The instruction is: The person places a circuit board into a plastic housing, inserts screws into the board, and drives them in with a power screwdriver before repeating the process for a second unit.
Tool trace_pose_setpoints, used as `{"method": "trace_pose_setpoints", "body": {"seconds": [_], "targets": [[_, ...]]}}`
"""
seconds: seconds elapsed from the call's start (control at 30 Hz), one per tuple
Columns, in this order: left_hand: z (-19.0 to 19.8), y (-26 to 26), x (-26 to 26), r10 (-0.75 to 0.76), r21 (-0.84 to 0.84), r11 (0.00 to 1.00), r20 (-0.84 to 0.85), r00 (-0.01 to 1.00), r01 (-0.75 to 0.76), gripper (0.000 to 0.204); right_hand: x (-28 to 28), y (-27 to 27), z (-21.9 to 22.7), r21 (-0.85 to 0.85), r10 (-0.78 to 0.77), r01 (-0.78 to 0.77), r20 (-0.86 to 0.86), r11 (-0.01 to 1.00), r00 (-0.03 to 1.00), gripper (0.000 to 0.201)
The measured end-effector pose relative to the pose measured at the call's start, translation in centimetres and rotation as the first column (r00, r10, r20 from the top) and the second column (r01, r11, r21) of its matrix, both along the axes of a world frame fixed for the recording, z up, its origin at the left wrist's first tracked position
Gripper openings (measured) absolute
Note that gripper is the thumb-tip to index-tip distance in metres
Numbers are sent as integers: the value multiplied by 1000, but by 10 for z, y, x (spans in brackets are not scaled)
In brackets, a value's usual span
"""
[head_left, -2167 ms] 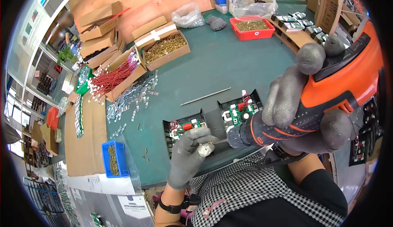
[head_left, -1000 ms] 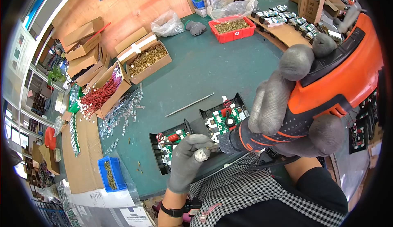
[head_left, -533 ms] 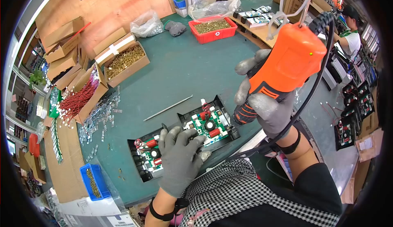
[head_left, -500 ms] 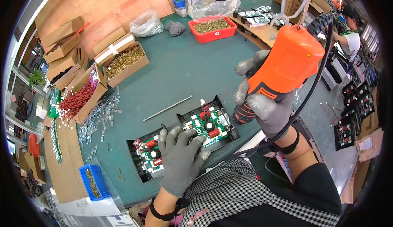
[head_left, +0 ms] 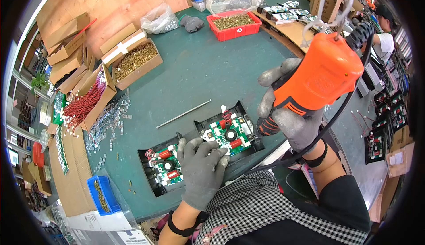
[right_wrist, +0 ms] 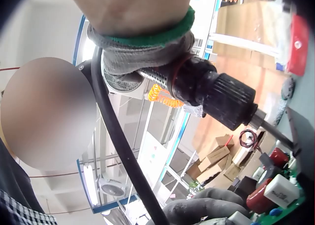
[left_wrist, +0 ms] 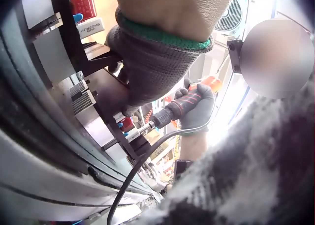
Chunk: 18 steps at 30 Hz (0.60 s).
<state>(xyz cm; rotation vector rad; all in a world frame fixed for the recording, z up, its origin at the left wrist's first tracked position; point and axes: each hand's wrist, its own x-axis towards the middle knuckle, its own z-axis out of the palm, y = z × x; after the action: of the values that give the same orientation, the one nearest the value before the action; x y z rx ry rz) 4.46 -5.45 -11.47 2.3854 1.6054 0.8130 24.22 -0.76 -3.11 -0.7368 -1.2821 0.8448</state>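
Note:
My gloved right hand (head_left: 299, 132) grips an orange and black electric screwdriver (head_left: 325, 70), held over the right end of a black plastic housing (head_left: 148, 181). In the right wrist view, the screwdriver's bit (right_wrist: 276, 134) reaches down to the housing's wall beside the parts of a circuit board. My gloved left hand (head_left: 201, 172) rests with spread fingers on the middle of the housing. It lies between a left green circuit board (head_left: 164, 174) and a right green circuit board (head_left: 241, 135), covering part of the left one. Both boards carry red capacitors and coiled wires.
A metal rod (head_left: 183, 113) lies behind the housing. Small clear pieces (head_left: 106, 130) are scattered at left, near a blue tray (head_left: 114, 200). Farther back stand a cardboard box (head_left: 152, 66) of brass pieces and a red tray (head_left: 239, 33). The screwdriver's cable (head_left: 330, 123) loops past my right wrist.
The screwdriver has swung from lying sideways beside my left fingertips to pointing down at the housing's right end. My left hand has gone from pinching at the bit to lying spread on the housing.

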Motion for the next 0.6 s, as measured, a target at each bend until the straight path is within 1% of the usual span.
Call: {"method": "trace_pose_setpoints", "body": {"seconds": [0.1,0.17,0.2,0.3,0.33,0.37,0.4,0.43,0.47,0.53,0.57,0.6], "targets": [[-1,1,0,-6,1,1000,10,1000,6,18,-2,2,-2,-65,2,-1,27,998,1000,46],[0,1,0,-4,-6,1000,21,1000,4,18,-4,2,-1,-117,4,3,56,993,998,49],[0,0,0,-8,-1,1000,27,1000,8,16,-4,3,-1,-135,1,10,85,991,996,53],[-3,-1,-3,-31,19,999,37,999,31,16,-2,4,-13,-57,9,-2,123,998,992,53],[-3,-2,-7,-69,24,997,33,997,68,19,-3,5,-18,24,1,-5,146,1000,989,46],[-9,-6,-12,-65,63,996,89,994,60,24,-6,4,-21,68,37,-44,92,997,995,53],[-4,-11,-22,-32,102,995,126,992,19,23,-6,1,-18,46,107,-109,32,993,994,60],[2,-18,-35,-5,140,990,161,987,-18,23,-4,5,-23,116,58,-68,88,991,994,65],[2,-25,-55,76,138,985,169,983,-100,21,-2,7,-25,116,73,-82,75,990,994,69],[3,-42,-104,203,140,963,193,960,-231,18,1,10,-22,116,85,-95,91,989,992,71],[1,-54,-127,351,109,923,151,924,-368,15,4,11,-18,123,87,-100,105,987,991,72],[-2,-64,-150,481,82,868,107,870,-490,12,7,13,-14,131,123,-134,88,982,988,73]]}}
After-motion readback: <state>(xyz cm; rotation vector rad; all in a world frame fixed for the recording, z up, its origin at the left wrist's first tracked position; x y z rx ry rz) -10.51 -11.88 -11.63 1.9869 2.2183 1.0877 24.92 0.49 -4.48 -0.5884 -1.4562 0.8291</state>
